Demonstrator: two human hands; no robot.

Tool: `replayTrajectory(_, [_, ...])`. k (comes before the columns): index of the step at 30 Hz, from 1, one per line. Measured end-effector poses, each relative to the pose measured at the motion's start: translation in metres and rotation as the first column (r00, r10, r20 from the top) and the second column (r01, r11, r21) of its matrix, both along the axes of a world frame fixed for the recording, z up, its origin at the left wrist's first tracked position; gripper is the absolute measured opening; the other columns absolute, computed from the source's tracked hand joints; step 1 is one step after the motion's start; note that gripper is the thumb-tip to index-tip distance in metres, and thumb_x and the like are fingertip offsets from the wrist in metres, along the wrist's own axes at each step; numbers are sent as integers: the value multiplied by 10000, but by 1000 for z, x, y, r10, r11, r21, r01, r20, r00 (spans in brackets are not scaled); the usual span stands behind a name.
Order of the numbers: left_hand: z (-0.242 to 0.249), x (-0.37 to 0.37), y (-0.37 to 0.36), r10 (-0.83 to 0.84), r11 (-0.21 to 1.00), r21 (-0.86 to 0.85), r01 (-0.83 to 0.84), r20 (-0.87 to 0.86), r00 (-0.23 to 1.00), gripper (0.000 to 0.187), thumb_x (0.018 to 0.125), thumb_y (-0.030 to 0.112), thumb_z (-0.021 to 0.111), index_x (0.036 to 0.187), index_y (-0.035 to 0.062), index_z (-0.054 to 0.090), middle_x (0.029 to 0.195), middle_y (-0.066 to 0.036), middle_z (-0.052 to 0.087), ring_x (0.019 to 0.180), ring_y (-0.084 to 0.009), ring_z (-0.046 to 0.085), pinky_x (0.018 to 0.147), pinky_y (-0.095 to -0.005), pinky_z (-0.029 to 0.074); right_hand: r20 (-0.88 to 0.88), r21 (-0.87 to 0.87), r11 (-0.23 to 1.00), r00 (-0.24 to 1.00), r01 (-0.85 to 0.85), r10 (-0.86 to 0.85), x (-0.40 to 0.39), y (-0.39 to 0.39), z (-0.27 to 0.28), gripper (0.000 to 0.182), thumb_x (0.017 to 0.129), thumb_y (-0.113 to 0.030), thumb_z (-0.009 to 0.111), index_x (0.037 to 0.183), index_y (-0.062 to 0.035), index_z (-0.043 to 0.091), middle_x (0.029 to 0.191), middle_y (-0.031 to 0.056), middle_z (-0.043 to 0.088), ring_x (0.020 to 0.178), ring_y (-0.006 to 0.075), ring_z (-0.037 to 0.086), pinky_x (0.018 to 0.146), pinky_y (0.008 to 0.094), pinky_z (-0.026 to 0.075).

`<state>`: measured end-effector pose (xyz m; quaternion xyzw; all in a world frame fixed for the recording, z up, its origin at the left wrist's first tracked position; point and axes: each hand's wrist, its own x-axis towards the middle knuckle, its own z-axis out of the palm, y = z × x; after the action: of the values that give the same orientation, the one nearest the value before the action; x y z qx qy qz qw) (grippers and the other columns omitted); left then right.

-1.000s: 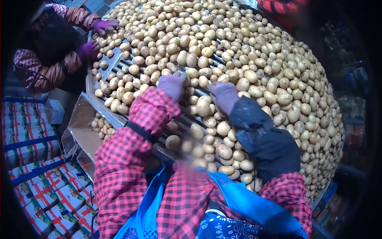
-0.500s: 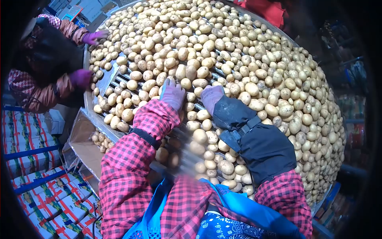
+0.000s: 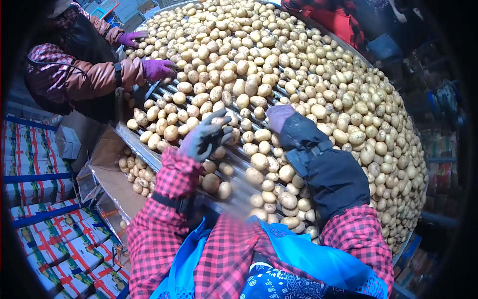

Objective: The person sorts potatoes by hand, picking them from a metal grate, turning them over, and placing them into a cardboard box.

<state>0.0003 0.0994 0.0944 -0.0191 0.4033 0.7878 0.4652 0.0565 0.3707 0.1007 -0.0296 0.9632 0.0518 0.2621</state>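
Note:
My left hand [image 3: 206, 137], in a purple glove with a dark palm, is raised just above the potatoes [image 3: 367, 153] with its palm turned sideways. Its fingers are apart and slightly curled, and I see nothing held in them. My right hand [image 3: 280, 117], gloved in purple below a dark sleeve cover, rests low among the potatoes beside a bare strip of slats. Its fingers are turned away and mostly hidden. Between and below my hands, potatoes lie on the metal slats [image 3: 238, 158] of the sorting table.
A co-worker's purple-gloved hand [image 3: 158, 70] reaches over the table's left side, with the other hand [image 3: 132, 38] farther back. A cardboard box [image 3: 112, 175] with potatoes stands below the left edge. Printed cartons [image 3: 37, 197] are stacked at lower left. Another person in red [image 3: 328, 20] is at the far side.
My left hand has lifted off the potatoes, moved slightly left and toward me, and turned its palm. The co-worker's near hand has reached farther over the table. My view has shifted slightly.

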Motion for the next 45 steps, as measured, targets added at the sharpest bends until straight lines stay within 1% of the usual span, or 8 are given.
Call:
replayTrajectory(12, [-26, 65, 13, -97, 942, 327, -81, 493, 864, 512, 1024, 324, 481, 1417, -1, 433, 1415, -184, 500, 1226, -313, 557, 972, -392, 523, -367, -383, 887, 838, 259, -403, -16, 21, 26, 320, 842, -397, 639, 1065, -172, 679, 981, 154, 685, 945, 305, 668, 793, 455, 527])
replayTrajectory(13, [-25, 65, 13, -184, 912, 408, -25, 464, 866, 512, 1024, 319, 478, 1423, 3, 427, 1425, -187, 490, 1225, -310, 556, 950, -387, 533, -373, 4, 977, 906, -214, 200, -28, 53, -5, 312, 819, -325, 630, 1065, -141, 683, 1041, 164, 676, 996, 312, 655, 818, 463, 529])
replayTrajectory(18, [-13, 64, 24, -183, 929, 369, -16, 499, 847, 516, 1029, 300, 461, 1448, 5, 400, 1469, -172, 443, 1229, -294, 543, 818, -276, 551, -351, -286, 863, 793, 415, -498, -75, 41, -72, 237, 824, -147, 554, 1034, -106, 654, 1061, 171, 681, 955, 345, 680, 827, 467, 536])
replayTrajectory(25, [12, 68, 27, -182, 900, 435, -2, 379, 907, 464, 1030, 263, 469, 1417, 7, 447, 1493, -162, 413, 1387, -301, 394, 1076, -398, 448, -380, -616, 689, 621, 383, -685, -38, 23, -34, 323, 862, -295, 622, 1112, -96, 671, 1110, 165, 671, 999, 328, 664, 866, 447, 520])
replayTrajectory(31, [0, 74, 8, -173, 846, 515, -135, 505, 846, 418, 989, 234, 566, 1361, 71, 468, 1280, -87, 561, 1168, -253, 566, 977, -371, 498, -474, -793, 583, 779, -175, -410, 58, -98, 45, 408, 912, -324, 634, 1216, -52, 641, 1091, 154, 667, 1028, 334, 628, 913, 412, 493])
replayTrajectory(34, [-22, 90, -13, 65, 995, -7, -96, -682, 728, 496, 953, 63, 560, 1422, 81, 399, 1273, -93, 552, 1087, -192, 587, 909, -314, 513, -594, -750, 617, 653, -237, -470, 76, -129, 41, 395, 920, -320, 613, 1215, -59, 630, 1128, 153, 647, 1060, 349, 600, 928, 432, 475])
replayTrajectory(37, [-36, 86, -45, 53, 936, 325, -136, 254, 966, 644, 904, -55, 533, 1491, 64, 296, 1297, -104, 532, 1093, -159, 571, 871, -282, 518, -402, -709, 701, 861, -78, -312, 77, -143, 41, 414, 934, -360, 597, 1231, -72, 618, 1185, 157, 623, 1092, 346, 583, 944, 437, 461])
replayTrajectory(45, [9, 113, -104, 392, 919, 234, -316, -474, 789, 515, 927, -58, 485, 1408, 65, 351, 1487, -210, 379, 1356, -401, 419, 1048, -455, 457, -1, -997, 63, 774, 51, -633, 83, -155, 26, 493, 998, -428, 520, 1330, -67, 570, 1276, 151, 612, 1180, 256, 580, 1021, 374, 438])
